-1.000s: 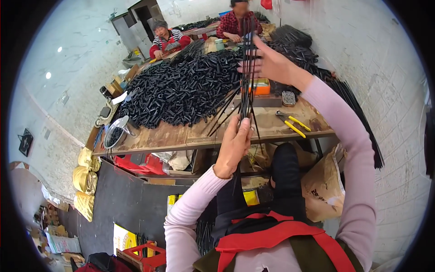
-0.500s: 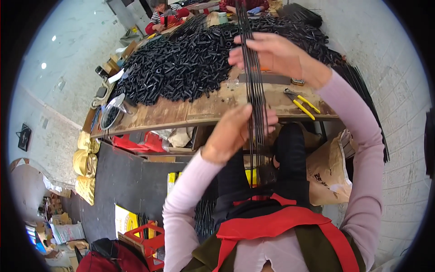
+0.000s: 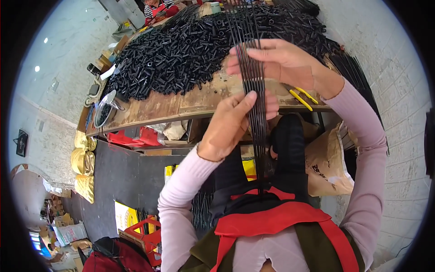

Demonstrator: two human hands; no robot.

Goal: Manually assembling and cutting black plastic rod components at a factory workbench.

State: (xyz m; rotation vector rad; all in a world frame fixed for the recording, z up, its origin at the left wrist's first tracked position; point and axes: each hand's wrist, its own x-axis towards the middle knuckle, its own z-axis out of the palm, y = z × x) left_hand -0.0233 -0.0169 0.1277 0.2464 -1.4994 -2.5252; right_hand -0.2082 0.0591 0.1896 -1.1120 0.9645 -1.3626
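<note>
A bundle of long, thin black rods (image 3: 258, 140) stands nearly upright before me, its lower ends at my lap and its upper part spread like a fan over the table. My left hand (image 3: 225, 124) is wrapped round the middle of the bundle, thumb across the front. Higher up, my right hand (image 3: 290, 63) has its fingers behind the rods and its thumb in front, closed on them. Beyond both hands lies a big heap of short black tube pieces (image 3: 176, 54) on the wooden table (image 3: 195, 100).
Yellow-handled pliers (image 3: 301, 98) lie near the table's front edge. A clear container (image 3: 105, 113) with black pieces is at the left corner. More rods (image 3: 355, 75) lean at the right. A brown paper sack (image 3: 327, 156) stands below. Another person (image 3: 156, 10) sits across the table.
The rods' upper part has fanned wider and their lower ends have drawn together at my lap. My hands have come closer together on the bundle. The view has shifted slightly.
</note>
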